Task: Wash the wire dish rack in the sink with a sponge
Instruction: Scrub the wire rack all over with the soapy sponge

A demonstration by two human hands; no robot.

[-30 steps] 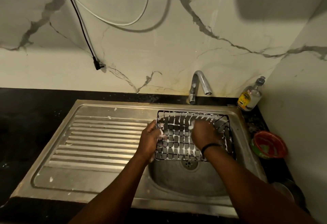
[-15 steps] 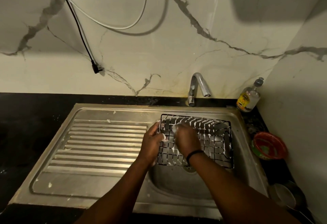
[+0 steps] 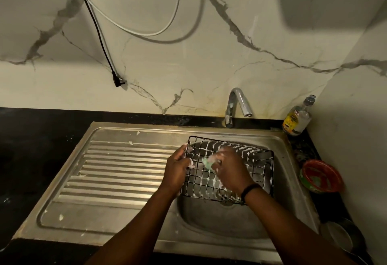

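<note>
A black wire dish rack, flecked with white foam, lies across the basin of the steel sink. My left hand grips the rack's left edge, with foam on its fingers. My right hand presses a green sponge onto the rack's left-centre wires; most of the sponge is hidden under the fingers. A dark band circles my right wrist.
The ribbed drainboard stretches left of the basin. A chrome tap stands behind the sink. A soap bottle sits in the back right corner, a red bowl on the right counter. Cables hang down the marble wall.
My right hand slid the sponge from the rack's right-centre to its left part. The left hand kept its grip on the left edge. The view tilted slightly upward.
</note>
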